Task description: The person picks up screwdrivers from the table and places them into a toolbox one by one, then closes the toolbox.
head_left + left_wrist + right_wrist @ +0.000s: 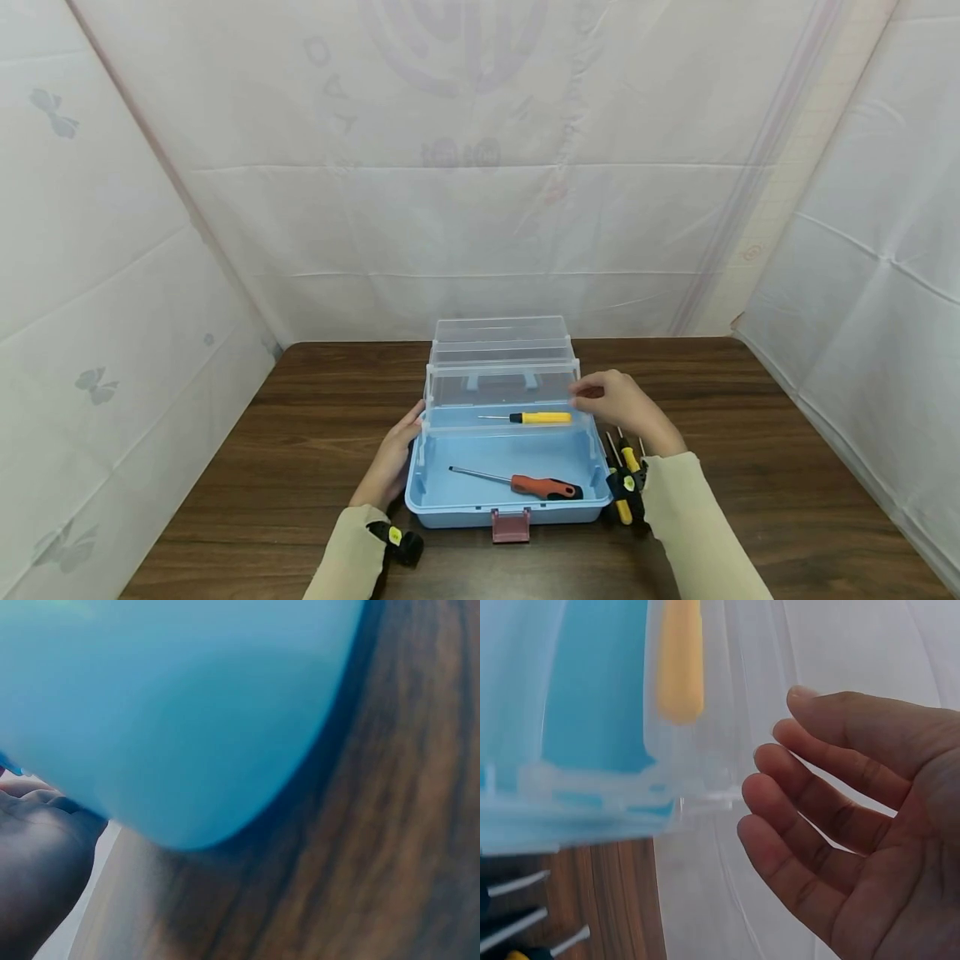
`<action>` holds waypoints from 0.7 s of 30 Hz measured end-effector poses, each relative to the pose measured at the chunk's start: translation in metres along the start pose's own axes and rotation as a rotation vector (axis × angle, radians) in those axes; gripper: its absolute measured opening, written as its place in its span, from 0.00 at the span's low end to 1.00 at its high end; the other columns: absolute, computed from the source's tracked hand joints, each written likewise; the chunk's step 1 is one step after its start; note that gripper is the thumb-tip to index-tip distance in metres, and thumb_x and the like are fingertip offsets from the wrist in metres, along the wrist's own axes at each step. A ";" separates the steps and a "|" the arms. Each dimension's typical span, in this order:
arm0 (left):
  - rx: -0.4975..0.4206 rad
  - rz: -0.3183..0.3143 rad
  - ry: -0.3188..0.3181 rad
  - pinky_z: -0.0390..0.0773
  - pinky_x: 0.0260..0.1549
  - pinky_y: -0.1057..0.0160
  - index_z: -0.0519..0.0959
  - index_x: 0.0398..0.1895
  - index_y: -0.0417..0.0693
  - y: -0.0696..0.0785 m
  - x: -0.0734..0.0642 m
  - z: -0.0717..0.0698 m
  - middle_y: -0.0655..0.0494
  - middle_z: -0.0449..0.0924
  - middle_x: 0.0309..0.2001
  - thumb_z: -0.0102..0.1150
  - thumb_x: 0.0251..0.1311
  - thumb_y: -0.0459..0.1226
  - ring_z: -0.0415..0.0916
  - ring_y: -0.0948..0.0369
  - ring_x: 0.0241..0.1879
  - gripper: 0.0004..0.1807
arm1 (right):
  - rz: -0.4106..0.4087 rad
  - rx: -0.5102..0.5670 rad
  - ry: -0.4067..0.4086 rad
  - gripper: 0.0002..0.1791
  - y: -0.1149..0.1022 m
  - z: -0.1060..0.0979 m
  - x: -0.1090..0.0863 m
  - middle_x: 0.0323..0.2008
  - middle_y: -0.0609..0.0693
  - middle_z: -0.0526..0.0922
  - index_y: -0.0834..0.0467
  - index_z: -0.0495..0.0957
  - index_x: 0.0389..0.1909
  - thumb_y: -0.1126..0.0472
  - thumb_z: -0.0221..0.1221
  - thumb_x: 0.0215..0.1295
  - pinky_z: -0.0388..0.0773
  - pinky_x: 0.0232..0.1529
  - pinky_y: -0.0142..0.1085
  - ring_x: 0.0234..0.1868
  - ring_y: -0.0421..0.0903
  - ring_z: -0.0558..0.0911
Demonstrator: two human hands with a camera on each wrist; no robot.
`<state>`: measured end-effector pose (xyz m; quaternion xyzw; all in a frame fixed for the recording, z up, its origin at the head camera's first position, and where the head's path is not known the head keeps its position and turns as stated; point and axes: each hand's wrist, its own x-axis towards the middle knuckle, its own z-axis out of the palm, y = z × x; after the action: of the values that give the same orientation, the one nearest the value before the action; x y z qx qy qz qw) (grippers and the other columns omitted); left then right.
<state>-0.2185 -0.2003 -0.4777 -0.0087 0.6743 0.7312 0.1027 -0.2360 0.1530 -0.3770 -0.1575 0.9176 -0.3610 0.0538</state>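
Note:
A light-blue toolbox (480, 518) stands with its clear lid and trays raised at the back. In its bottom lies a screwdriver with an orange and black handle (546, 487). A yellow-handled screwdriver (546, 417) lies in a clear tray (450, 427) above it. My left hand (392, 462) rests along the box's left wall, its fingertips near the back corner; the left wrist view shows the box's side (195, 750) close up. My right hand (832, 802) hovers at the tray's right end, near the yellow handle (680, 664), fingers loosely bent with nothing between them.
Several more screwdrivers (627, 457), some with yellow and black handles, lie on the dark wooden table (322, 417) right of the box, under my right forearm. A pink latch (511, 527) hangs at the box's front. White sheeting (480, 225) rises behind the table and at both sides.

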 end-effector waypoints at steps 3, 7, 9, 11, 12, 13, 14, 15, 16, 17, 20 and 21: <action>0.001 0.004 -0.005 0.48 0.70 0.40 0.48 0.76 0.49 0.000 -0.001 0.001 0.45 0.42 0.77 0.33 0.73 0.40 0.41 0.45 0.76 0.30 | 0.022 -0.002 0.011 0.17 0.005 -0.003 -0.004 0.46 0.58 0.83 0.64 0.80 0.51 0.59 0.59 0.65 0.82 0.43 0.43 0.42 0.48 0.81; -0.001 0.010 -0.006 0.48 0.70 0.41 0.48 0.76 0.49 0.000 -0.001 0.001 0.45 0.43 0.77 0.33 0.73 0.40 0.41 0.45 0.76 0.29 | 0.066 -0.001 0.014 0.18 0.010 -0.007 -0.011 0.46 0.59 0.83 0.64 0.80 0.50 0.57 0.59 0.65 0.82 0.41 0.43 0.42 0.48 0.81; -0.001 0.013 -0.008 0.48 0.70 0.40 0.48 0.76 0.49 0.000 0.000 0.001 0.46 0.43 0.77 0.32 0.73 0.40 0.41 0.45 0.76 0.29 | 0.097 0.003 0.011 0.19 0.013 -0.008 -0.014 0.46 0.59 0.83 0.65 0.79 0.51 0.57 0.59 0.64 0.82 0.41 0.43 0.41 0.48 0.80; -0.002 0.010 -0.004 0.48 0.70 0.41 0.48 0.76 0.50 0.000 0.000 0.001 0.46 0.43 0.77 0.33 0.73 0.40 0.41 0.46 0.76 0.30 | 0.127 0.012 0.010 0.20 0.015 -0.010 -0.018 0.46 0.59 0.82 0.65 0.79 0.52 0.57 0.59 0.64 0.82 0.41 0.43 0.40 0.48 0.80; 0.000 0.010 -0.004 0.48 0.70 0.40 0.48 0.76 0.50 0.000 0.000 0.001 0.46 0.43 0.77 0.32 0.73 0.40 0.41 0.45 0.76 0.30 | 0.140 0.018 0.010 0.20 0.016 -0.011 -0.020 0.46 0.60 0.82 0.65 0.78 0.52 0.57 0.60 0.64 0.81 0.41 0.43 0.40 0.48 0.79; 0.001 0.009 -0.004 0.48 0.70 0.40 0.48 0.76 0.49 0.000 0.000 0.001 0.46 0.43 0.77 0.32 0.73 0.40 0.41 0.45 0.76 0.30 | 0.147 0.020 0.010 0.20 0.018 -0.011 -0.021 0.45 0.59 0.82 0.65 0.78 0.52 0.56 0.60 0.64 0.81 0.41 0.43 0.40 0.48 0.79; 0.003 0.008 -0.005 0.48 0.70 0.40 0.48 0.77 0.49 0.000 0.000 0.001 0.45 0.42 0.77 0.32 0.73 0.40 0.41 0.45 0.76 0.30 | 0.155 0.024 0.012 0.20 0.020 -0.012 -0.023 0.45 0.59 0.82 0.65 0.78 0.52 0.56 0.60 0.64 0.81 0.41 0.43 0.40 0.48 0.79; 0.005 0.007 -0.005 0.48 0.69 0.40 0.48 0.77 0.49 0.000 0.000 0.001 0.45 0.42 0.77 0.32 0.73 0.40 0.41 0.45 0.76 0.30 | 0.154 0.024 0.013 0.20 0.022 -0.012 -0.025 0.45 0.59 0.82 0.65 0.78 0.52 0.56 0.60 0.64 0.81 0.41 0.44 0.40 0.49 0.79; 0.008 0.006 -0.004 0.49 0.69 0.40 0.47 0.77 0.49 0.000 0.000 0.001 0.45 0.42 0.77 0.32 0.73 0.40 0.41 0.44 0.75 0.30 | 0.151 0.028 0.013 0.20 0.023 -0.013 -0.027 0.44 0.59 0.82 0.66 0.78 0.52 0.57 0.60 0.64 0.81 0.41 0.44 0.40 0.49 0.79; 0.010 0.004 -0.003 0.49 0.69 0.40 0.48 0.77 0.49 0.000 0.000 0.001 0.45 0.42 0.77 0.32 0.73 0.40 0.41 0.44 0.75 0.30 | 0.145 0.026 0.012 0.20 0.026 -0.013 -0.029 0.43 0.59 0.82 0.66 0.77 0.52 0.57 0.59 0.64 0.81 0.40 0.44 0.39 0.50 0.79; 0.015 0.001 -0.002 0.49 0.69 0.39 0.48 0.77 0.50 -0.001 0.000 0.000 0.45 0.42 0.77 0.32 0.73 0.40 0.41 0.44 0.75 0.29 | 0.143 0.033 0.008 0.20 0.031 -0.014 -0.034 0.42 0.58 0.82 0.67 0.77 0.52 0.58 0.58 0.65 0.81 0.39 0.43 0.38 0.50 0.79; 0.016 0.000 -0.001 0.49 0.69 0.39 0.48 0.77 0.50 -0.001 0.000 0.000 0.45 0.42 0.77 0.32 0.74 0.40 0.41 0.44 0.75 0.29 | 0.142 0.039 0.003 0.20 0.033 -0.014 -0.036 0.41 0.58 0.82 0.68 0.77 0.52 0.58 0.58 0.65 0.81 0.39 0.44 0.37 0.50 0.79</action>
<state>-0.2186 -0.2002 -0.4787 -0.0074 0.6799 0.7260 0.1031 -0.2132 0.1965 -0.3895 -0.0902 0.9193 -0.3744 0.0809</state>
